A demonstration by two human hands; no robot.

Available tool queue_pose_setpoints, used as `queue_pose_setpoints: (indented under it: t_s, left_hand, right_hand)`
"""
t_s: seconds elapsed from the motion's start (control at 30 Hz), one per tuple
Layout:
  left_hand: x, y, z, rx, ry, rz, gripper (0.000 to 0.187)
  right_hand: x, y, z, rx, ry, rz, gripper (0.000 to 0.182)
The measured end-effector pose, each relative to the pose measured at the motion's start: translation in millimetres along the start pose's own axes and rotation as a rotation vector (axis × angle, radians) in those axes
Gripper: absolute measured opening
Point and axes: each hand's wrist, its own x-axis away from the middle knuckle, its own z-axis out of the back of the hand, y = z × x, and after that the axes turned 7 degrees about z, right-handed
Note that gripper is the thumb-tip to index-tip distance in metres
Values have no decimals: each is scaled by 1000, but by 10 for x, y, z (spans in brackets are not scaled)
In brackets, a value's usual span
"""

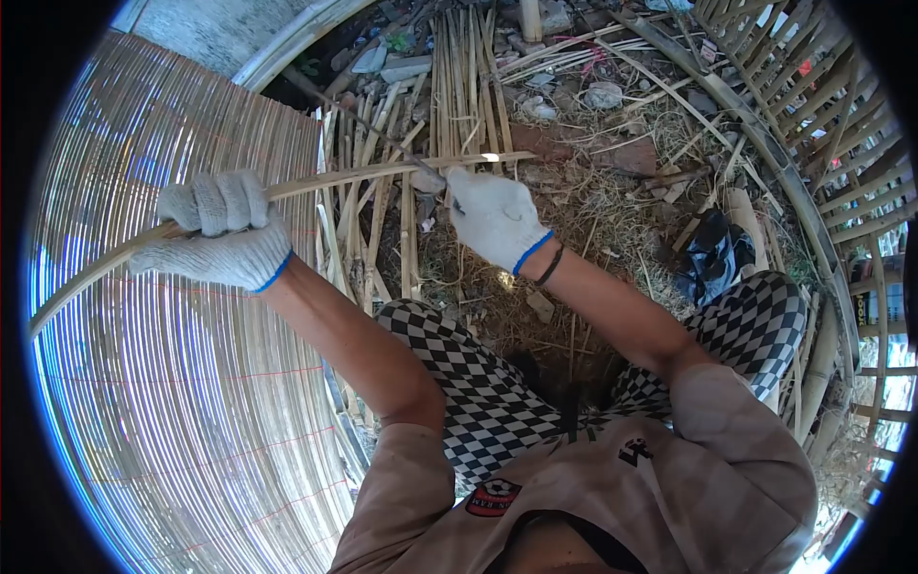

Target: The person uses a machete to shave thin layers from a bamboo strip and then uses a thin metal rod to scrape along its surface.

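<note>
A long thin bamboo strip (382, 170) runs from lower left up to the right across my lap. My left hand (222, 232), in a white knit glove, is closed around the strip at its left part. My right hand (495, 218), also gloved, grips a knife handle; the dark blade (382, 134) rests against the strip and points up and to the left. A dark band sits on my right wrist. Both hands hover above my knees in checkered trousers.
A large woven bamboo mat (182, 383) fills the left side. A bundle of split bamboo strips (464, 86) lies on the ground ahead among stones, straw and debris. A curved bamboo frame (794, 191) rises at the right, with a black bag (712, 258) beside my knee.
</note>
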Motion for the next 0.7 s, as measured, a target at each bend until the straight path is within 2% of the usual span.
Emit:
queue_pose_setpoints:
  t_s: [0.07,0.1,0.13,0.2,0.3,0.43,0.53,0.57,0.6,0.63,0.67,0.7]
  left_hand:
    - [-26,35,4,1,-22,29,72]
    - [-19,33,4,-21,7,21,73]
    - [1,41,15,-37,20,30,73]
    - [-2,53,46,-66,29,29,72]
    - [57,46,27,-166,137,-16,72]
    - [15,47,88,-116,100,-9,74]
    - [-14,75,153,-81,42,20,75]
    - [-18,77,165,-97,50,23,75]
    - [-2,86,159,-114,59,28,75]
    - [10,80,138,-132,72,21,75]
    - [20,84,125,-99,30,30,75]
    - [46,78,107,-68,-7,39,75]
  right_hand:
    - [9,-160,43,-71,121,175,19]
    - [-9,-80,-48,-38,114,185,19]
    - [20,120,-193,1,12,116,22]
    - [111,692,-486,-71,-116,-165,24]
    - [203,860,-597,32,-85,-124,25]
    - [117,218,-235,28,-81,-89,24]
    - [112,-102,-69,-56,63,173,21]
    - [108,17,-191,-22,138,216,21]
    - [119,231,-281,-1,-16,128,21]
    - [202,636,-551,-47,37,67,19]
    - [324,940,-591,3,-39,-117,18]
    - [425,1461,-764,167,-184,-157,21]
